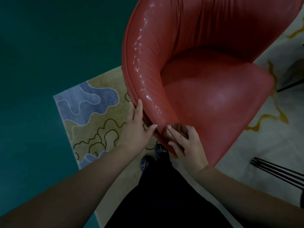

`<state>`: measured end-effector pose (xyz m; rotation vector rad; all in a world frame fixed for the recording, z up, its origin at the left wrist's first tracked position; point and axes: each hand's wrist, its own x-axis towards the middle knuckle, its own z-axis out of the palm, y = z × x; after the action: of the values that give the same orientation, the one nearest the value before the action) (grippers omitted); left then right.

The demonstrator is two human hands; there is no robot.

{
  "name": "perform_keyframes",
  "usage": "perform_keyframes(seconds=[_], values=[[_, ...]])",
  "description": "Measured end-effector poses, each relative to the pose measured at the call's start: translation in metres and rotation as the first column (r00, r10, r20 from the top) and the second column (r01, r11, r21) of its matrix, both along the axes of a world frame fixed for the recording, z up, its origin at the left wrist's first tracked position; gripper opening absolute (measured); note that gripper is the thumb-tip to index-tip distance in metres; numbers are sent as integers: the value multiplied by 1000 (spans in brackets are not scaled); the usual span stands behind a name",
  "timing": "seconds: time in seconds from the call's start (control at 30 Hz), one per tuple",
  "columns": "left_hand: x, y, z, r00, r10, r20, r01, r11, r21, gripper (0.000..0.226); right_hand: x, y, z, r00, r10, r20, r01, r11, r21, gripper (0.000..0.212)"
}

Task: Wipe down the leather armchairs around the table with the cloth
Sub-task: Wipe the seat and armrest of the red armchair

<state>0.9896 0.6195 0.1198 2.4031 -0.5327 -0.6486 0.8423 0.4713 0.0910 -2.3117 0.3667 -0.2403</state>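
Note:
A red leather armchair point(209, 76) fills the upper right of the view, its left armrest glossy with wet streaks. My left hand point(136, 129) lies against the outer side of that armrest's front end, fingers stretched along the seam and thumb on the front edge. My right hand point(184, 142) grips the same front end from the inner side, fingers curled over the leather. No cloth shows in either hand or anywhere else in view.
The chair stands on a patterned rug point(92, 116) with blue and tan shapes; teal floor point(49, 46) lies to the left. My feet in dark shoes point(153, 157) are just below the armrest. Thin black legs point(278, 171) of other furniture reach in at the right.

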Motion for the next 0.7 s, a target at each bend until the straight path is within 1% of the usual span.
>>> perform_keyframes(seconds=[0.1, 0.17, 0.3, 0.5, 0.57, 0.7], values=[[13, -4, 1, 997, 65, -45, -66, 997, -33, 93, -6, 2, -1, 1000, 2, -5, -2, 1000, 19, 42], [25, -7, 1, 995, 93, -35, -94, 995, -36, 91, 18, 2, -1, 1000, -8, -16, 8, 1000, 4, 40], [45, -11, 5, 994, 92, -53, -95, 994, -51, 92, 59, -5, 0, 999, 22, 29, -22, 1000, -5, 40], [54, -12, 8, 993, 65, -103, -72, 996, -60, 95, 31, -8, -3, 995, 93, 43, -92, 996, -15, 42], [52, -11, 7, 993, 72, -93, -77, 995, -58, 94, 48, -11, -3, 995, 87, 52, -87, 996, 1, 42], [53, -8, 5, 995, 81, -53, -82, 997, -16, 90, 116, -16, -2, 994, 64, 88, -65, 998, 6, 42]])
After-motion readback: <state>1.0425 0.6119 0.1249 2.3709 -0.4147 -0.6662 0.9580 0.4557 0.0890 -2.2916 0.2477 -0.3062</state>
